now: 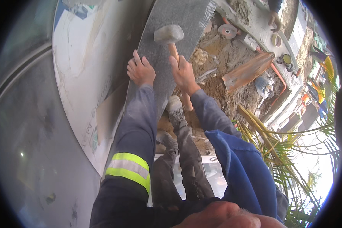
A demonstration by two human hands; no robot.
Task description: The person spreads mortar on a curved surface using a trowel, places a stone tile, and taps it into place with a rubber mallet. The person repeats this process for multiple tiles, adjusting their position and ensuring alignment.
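Note:
My right hand (185, 74) is wrapped round the wooden handle of a mallet (168, 34). The mallet's pale, blocky head is over a long grey slab (159, 62), though whether it touches the surface I cannot tell. At the slab's left edge is my left hand (142, 70), its fingers apart and nothing held in it. It seems to rest on the slab, but its palm side is hidden. Both forearms are in dark sleeves, the left one with a yellow and silver reflective band.
Large white sheets (74, 76) stand left of the slab. On the sandy ground to the right are a curved terracotta tile (249, 71), a plastic bottle (263, 86), a disc (228, 30) and a tape roll (276, 40). Another person's hand (275, 22) shows at upper right; palm fronds (285, 163) are lower right.

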